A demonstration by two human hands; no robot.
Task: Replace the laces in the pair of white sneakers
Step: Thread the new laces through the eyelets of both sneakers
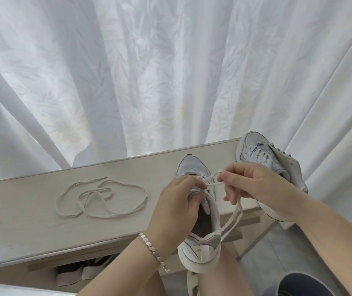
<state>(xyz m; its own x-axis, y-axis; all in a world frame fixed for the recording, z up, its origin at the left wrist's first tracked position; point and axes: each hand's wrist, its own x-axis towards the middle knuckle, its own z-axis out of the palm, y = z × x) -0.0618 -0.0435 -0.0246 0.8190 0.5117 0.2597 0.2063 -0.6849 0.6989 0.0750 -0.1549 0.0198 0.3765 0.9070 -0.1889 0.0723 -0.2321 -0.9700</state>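
Note:
A white sneaker [194, 169] lies toe-away on the pale wooden shelf top [42, 214], its heel hanging over the front edge. My left hand [175, 206] grips its tongue and upper eyelets. My right hand [254, 184] pinches a white lace [233, 216] that loops out of the eyelets and trails down to the right. The second white sneaker [258, 154], laced, rests tilted at the shelf's right end behind my right hand. A loose lace [100, 197] lies coiled on the shelf to the left.
White curtains [149, 71] hang right behind the shelf. Under the top board a lower shelf holds other shoes [79, 272]. My knees sit below the sneaker's heel. A dark round container [307, 285] stands on the tiled floor at the bottom right.

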